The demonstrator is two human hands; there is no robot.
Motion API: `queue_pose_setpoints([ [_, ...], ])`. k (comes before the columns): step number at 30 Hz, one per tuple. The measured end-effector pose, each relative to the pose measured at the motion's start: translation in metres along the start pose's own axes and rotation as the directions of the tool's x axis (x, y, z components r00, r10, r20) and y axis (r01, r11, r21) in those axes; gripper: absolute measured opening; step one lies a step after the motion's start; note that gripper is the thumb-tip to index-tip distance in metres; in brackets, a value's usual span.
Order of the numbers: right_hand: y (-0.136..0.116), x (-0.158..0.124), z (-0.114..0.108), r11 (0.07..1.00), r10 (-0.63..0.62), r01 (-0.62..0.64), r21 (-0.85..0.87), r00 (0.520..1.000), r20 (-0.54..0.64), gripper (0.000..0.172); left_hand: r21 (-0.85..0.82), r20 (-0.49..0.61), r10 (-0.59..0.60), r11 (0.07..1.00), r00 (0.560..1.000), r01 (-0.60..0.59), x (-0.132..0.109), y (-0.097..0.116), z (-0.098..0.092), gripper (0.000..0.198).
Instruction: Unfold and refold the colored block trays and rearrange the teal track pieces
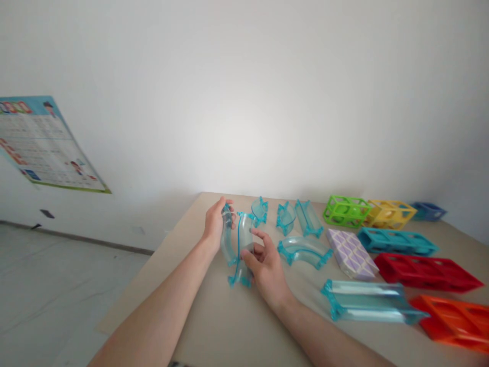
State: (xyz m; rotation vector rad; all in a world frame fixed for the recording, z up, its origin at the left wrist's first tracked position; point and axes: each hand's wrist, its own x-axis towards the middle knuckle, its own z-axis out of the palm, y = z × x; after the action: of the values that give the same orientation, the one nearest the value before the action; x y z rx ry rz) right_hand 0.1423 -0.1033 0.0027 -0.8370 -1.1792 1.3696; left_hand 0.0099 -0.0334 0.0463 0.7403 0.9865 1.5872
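My left hand (214,220) is closed around the upper end of a curved see-through blue track piece (228,245) near the table's left side. Close beside it, a second curved track piece (245,233) is gripped between the thumb and fingers of my right hand (268,269). The two pieces stand roughly side by side; whether they touch is hard to tell. Just beyond my hands lie a short track piece (260,210) and another short piece (286,218). To the right of my right hand is a curved track piece (305,250).
Straight track pieces (308,218) (367,300) lie on the table (214,326). A purple-white patterned box (351,255) sits among green (347,211), yellow (389,214), teal (397,241), red (428,272) and orange (458,321) open frames. A white wall stands behind.
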Motion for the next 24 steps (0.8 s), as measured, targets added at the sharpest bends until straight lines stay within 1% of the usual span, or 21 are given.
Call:
queue_pose_setpoints([
  [1,-0.003,-0.002,0.001,1.000,0.020,-0.020,0.023,1.000,-0.002,0.066,-0.027,-0.014,0.008,1.000,1.000,-0.008,0.002,0.001,-0.002,0.030],
  [2,-0.006,-0.005,0.003,0.999,0.033,-0.033,0.040,0.999,0.007,0.078,-0.050,-0.018,0.008,0.999,1.000,-0.008,0.003,0.000,-0.003,0.029],
  [3,-0.009,-0.007,0.004,0.998,0.034,-0.036,0.048,0.999,0.031,0.084,-0.071,-0.012,-0.015,0.997,1.000,0.014,0.005,0.000,-0.005,0.028],
  [4,-0.010,-0.008,0.005,0.998,0.029,-0.032,0.047,0.997,0.065,0.084,-0.090,0.009,-0.072,0.993,0.997,0.072,0.006,-0.001,-0.007,0.028],
  [5,-0.011,-0.009,0.005,0.999,0.024,-0.028,0.038,0.995,0.102,0.079,-0.105,0.032,-0.131,0.985,0.991,0.134,0.007,-0.003,-0.009,0.028],
  [6,-0.011,-0.010,0.005,0.999,0.025,-0.028,0.022,0.990,0.137,0.071,-0.113,0.055,-0.183,0.976,0.982,0.188,0.008,-0.004,-0.010,0.028],
  [8,-0.007,-0.009,0.005,0.999,0.045,-0.045,-0.003,0.981,0.190,0.053,-0.105,0.105,-0.261,0.957,0.960,0.272,0.010,-0.007,-0.013,0.028],
  [9,-0.005,-0.009,0.005,0.998,0.057,-0.057,-0.005,0.977,0.204,0.047,-0.099,0.133,-0.297,0.945,0.946,0.311,0.010,-0.008,-0.014,0.029],
  [12,0.001,-0.008,0.004,0.998,0.066,-0.070,0.010,0.970,0.234,0.039,-0.076,0.227,-0.385,0.909,0.894,0.411,0.010,-0.006,-0.014,0.032],
  [14,0.003,-0.009,0.004,0.998,0.053,-0.059,0.013,0.956,0.289,0.034,-0.064,0.310,-0.421,0.885,0.852,0.460,0.007,-0.003,-0.013,0.036],
  [16,0.003,-0.011,0.004,0.999,0.043,-0.040,-0.015,0.933,0.357,0.029,-0.073,0.443,-0.421,0.863,0.791,0.500,0.003,0.001,-0.012,0.040],
  [18,0.004,-0.014,0.003,0.996,0.032,0.005,-0.092,0.918,0.395,0.026,-0.102,0.581,-0.375,0.847,0.723,0.522,-0.003,0.005,-0.011,0.043],
  [19,0.005,-0.014,0.002,0.989,0.023,0.036,-0.143,0.918,0.396,0.026,-0.120,0.629,-0.344,0.843,0.697,0.524,-0.005,0.006,-0.011,0.043],
  [21,0.006,-0.014,0.000,0.965,-0.002,0.100,-0.244,0.927,0.374,0.025,-0.148,0.671,-0.294,0.847,0.681,0.511,-0.009,0.008,-0.011,0.044],
  [24,0.005,-0.012,-0.002,0.925,-0.014,0.138,-0.354,0.944,0.331,0.019,-0.137,0.682,-0.283,0.857,0.675,0.498,-0.009,0.011,-0.012,0.048],
])
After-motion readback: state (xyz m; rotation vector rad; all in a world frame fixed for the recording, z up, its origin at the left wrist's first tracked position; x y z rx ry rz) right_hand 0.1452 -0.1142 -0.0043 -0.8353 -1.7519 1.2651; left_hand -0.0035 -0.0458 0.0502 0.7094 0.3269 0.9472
